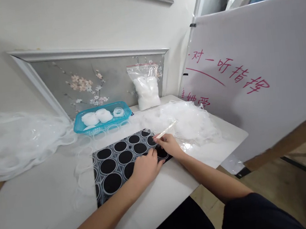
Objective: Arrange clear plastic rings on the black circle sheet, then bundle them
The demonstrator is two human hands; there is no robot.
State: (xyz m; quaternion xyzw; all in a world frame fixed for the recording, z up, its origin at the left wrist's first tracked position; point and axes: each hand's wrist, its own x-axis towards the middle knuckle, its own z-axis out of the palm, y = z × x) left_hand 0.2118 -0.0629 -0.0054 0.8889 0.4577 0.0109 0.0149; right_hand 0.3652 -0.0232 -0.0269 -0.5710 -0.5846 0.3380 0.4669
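Note:
A black sheet (125, 157) printed with rows of pale-rimmed circles lies on the white table. My left hand (147, 167) rests palm down on its right part, thumb apart from the fingers; some fingertips are hidden. Just beyond it, my right hand (170, 144) pinches a thin, pale stick (167, 128) that slants up to the right. Its exact kind is unclear. The right fingertips are close above the sheet's far right corner, near the left fingers. Beside the right hand spreads a loose pile of translucent white rings (189, 119).
A blue plastic basket (103, 126) with white ring bundles stands at the back, beside an upright zip bag (147, 89) of white material. Another heap of clear rings (22, 143) covers the left. A whiteboard (246, 68) with red writing stands right of the table (50, 202).

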